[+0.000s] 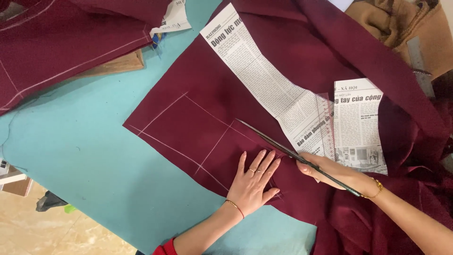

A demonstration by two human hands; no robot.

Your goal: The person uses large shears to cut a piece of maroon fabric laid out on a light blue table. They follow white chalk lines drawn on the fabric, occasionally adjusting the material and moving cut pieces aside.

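A dark red cloth (198, 123) with white chalk lines lies on a turquoise table (85, 146). My left hand (255, 182) presses flat on the cloth near its lower edge, fingers spread. My right hand (337, 174) grips long dark scissors (278, 144). Their blades point up and left along a chalk line, just above my left fingertips. A long newspaper pattern strip (264, 80) lies on the cloth behind the scissors, and a second newspaper piece (358, 125) sits to its right.
More dark red cloth (52, 42) covers the top left, with a wooden board (118, 63) under it. A clear ruler (325, 123) lies over the newspaper. Tan fabric (401, 23) is bunched at the top right. Bunched red cloth (373, 217) hangs at the lower right. Floor shows at the lower left.
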